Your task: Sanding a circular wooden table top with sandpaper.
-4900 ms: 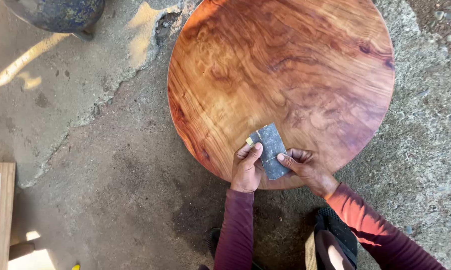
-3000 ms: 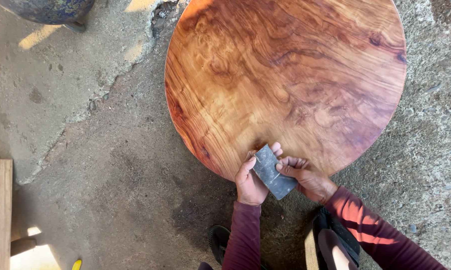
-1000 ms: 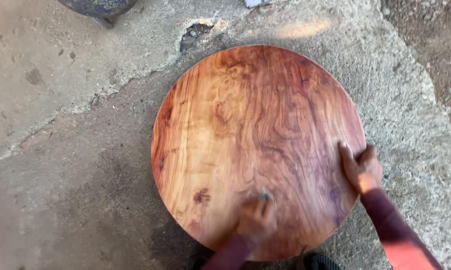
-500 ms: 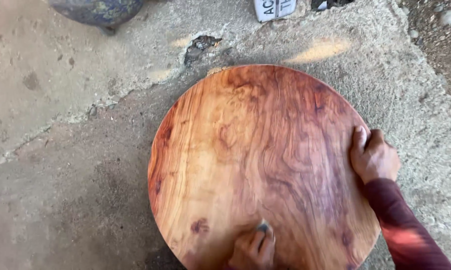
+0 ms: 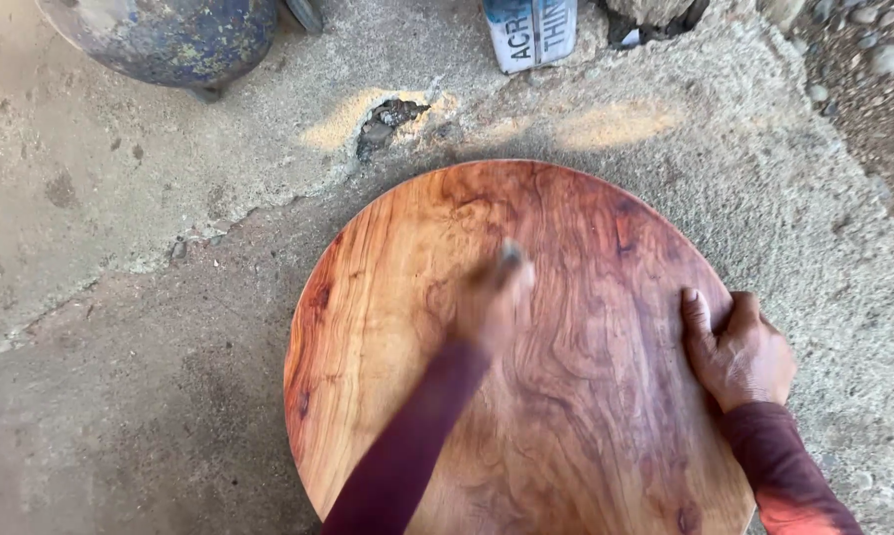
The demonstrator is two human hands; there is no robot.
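A round reddish wooden tabletop (image 5: 566, 297) with strong grain lies flat on the concrete floor. My left hand (image 5: 494, 297) is blurred by motion over the middle of the wood, pressing a small dark piece of sandpaper (image 5: 509, 256) against the surface. My right hand (image 5: 737, 349) rests on the right edge of the tabletop, fingers laid over the rim, holding the wood steady. Both arms wear dark red sleeves.
A dark blue rounded pot (image 5: 169, 40) stands at the far left. A white container (image 5: 531, 30) with print stands at the far middle. A broken hole (image 5: 388, 119) marks the concrete behind the tabletop. Gravel (image 5: 863, 59) lies at the far right.
My left hand has swept from the near edge up to the middle of the wood. My right hand stayed at the right rim. The view shifted, with the tabletop lower in frame.
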